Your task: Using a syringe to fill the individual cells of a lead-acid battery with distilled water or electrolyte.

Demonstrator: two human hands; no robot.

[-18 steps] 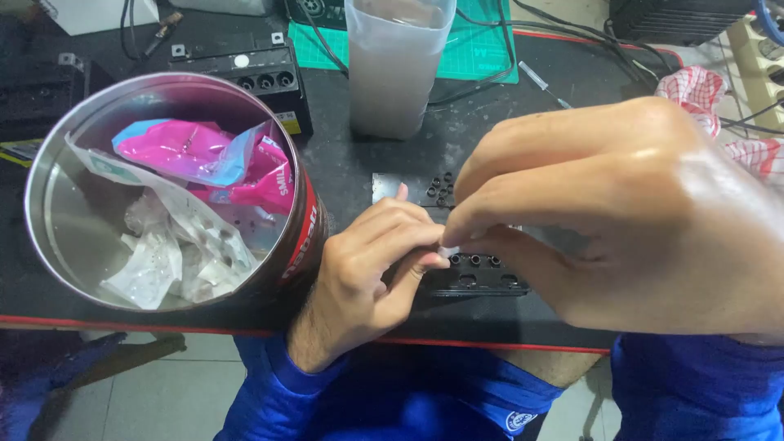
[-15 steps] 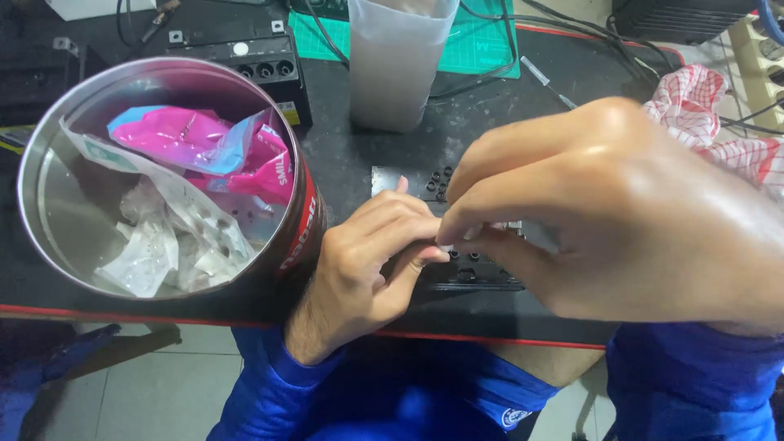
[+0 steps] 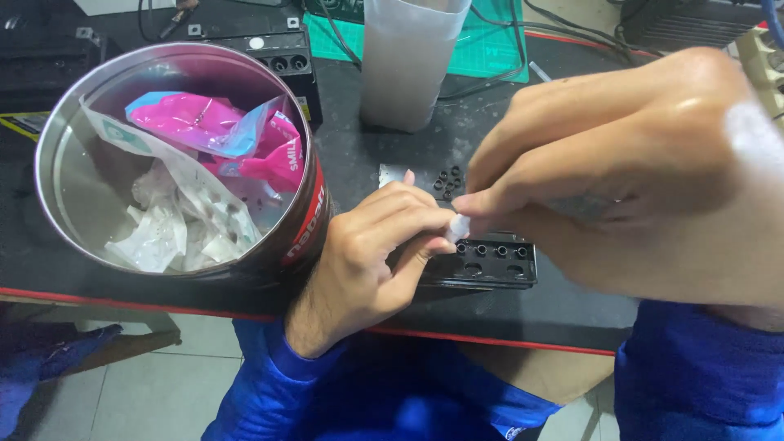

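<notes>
Head view is showing the left hand [image 3: 367, 253] and the right hand [image 3: 637, 180] meeting over a black tray with round holes [image 3: 490, 263], both pinching one small white piece [image 3: 459, 226] between fingertips. That piece is sitting just above the tray's near row, between both hands, with a metal tin [image 3: 175, 159] of wrappers lying left of the left hand.

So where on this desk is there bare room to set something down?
Bare black desk shows along the front edge, right of the black tray, and a smaller patch between the tin and the plastic cup. It is crowded around the tray, where both hands, left and right, meet.
</notes>
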